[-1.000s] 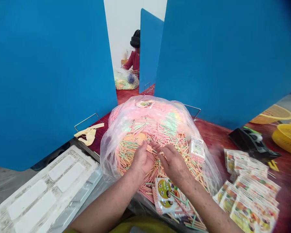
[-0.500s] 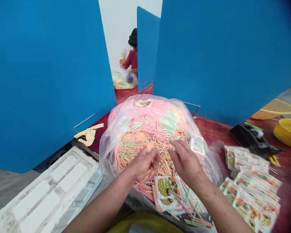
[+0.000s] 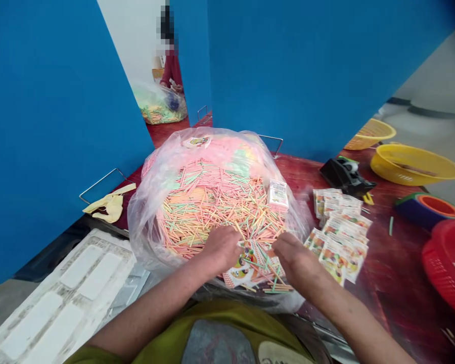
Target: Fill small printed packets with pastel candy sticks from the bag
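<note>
A big clear plastic bag lies open in front of me, heaped with thin pink, orange, yellow and green sticks. My left hand is closed over the near side of the heap, beside a printed packet; what its fingers hold is hidden. To the right, my right hand has its fingers bent together near the packet's other side, and I cannot make out what is in them. Loose sticks lie across and beside the packet. Another white packet rests on the heap's right side.
Printed packets lie in overlapping rows on the red table. Behind them are a black tape dispenser, yellow baskets and a red basket. Blue partitions rise behind; a white foam lid is at left. A person sits beyond.
The view has swung right and down, bringing more baskets into sight. Both hands have come nearer the printed packet at the bag's near edge. My right hand's spread fingers have drawn together.
</note>
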Motion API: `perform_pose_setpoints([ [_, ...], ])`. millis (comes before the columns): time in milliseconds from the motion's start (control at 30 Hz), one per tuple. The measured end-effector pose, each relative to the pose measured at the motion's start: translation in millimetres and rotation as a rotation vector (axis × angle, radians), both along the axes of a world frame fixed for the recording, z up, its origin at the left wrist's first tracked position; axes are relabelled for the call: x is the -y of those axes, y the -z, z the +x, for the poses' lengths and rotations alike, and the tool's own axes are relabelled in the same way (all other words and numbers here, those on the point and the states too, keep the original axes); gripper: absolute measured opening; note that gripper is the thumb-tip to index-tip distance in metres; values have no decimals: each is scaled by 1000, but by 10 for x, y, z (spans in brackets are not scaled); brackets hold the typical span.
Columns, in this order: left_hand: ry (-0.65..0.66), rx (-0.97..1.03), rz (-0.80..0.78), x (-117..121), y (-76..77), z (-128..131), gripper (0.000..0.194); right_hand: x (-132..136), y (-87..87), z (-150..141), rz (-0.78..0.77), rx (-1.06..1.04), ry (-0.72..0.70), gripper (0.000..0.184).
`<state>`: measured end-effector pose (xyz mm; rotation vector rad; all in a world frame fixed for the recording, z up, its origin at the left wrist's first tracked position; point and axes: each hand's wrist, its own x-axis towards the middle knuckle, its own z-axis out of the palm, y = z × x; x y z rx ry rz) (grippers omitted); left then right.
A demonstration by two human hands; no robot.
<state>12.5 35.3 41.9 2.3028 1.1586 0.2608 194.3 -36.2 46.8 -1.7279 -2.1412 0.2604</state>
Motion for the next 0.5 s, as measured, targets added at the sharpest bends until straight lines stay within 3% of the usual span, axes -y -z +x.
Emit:
perform_pose_setpoints([
  [67, 15, -155, 131, 25, 56, 57, 19, 95, 57, 46, -100, 45, -2, 24],
  [133, 0, -184, 181, 18, 104, 102, 18, 121, 59, 33, -87, 2, -6, 25],
  [233, 41, -149, 132, -44, 115, 141, 8, 71, 52, -65, 20, -102, -20, 24],
  [400, 82, -154, 119, -98, 108, 162, 7, -14, 278, -255, -28, -105, -43, 23],
  [500, 71, -91, 148, -99, 148, 128, 13, -22, 280, -167, 116, -228, -68, 23],
])
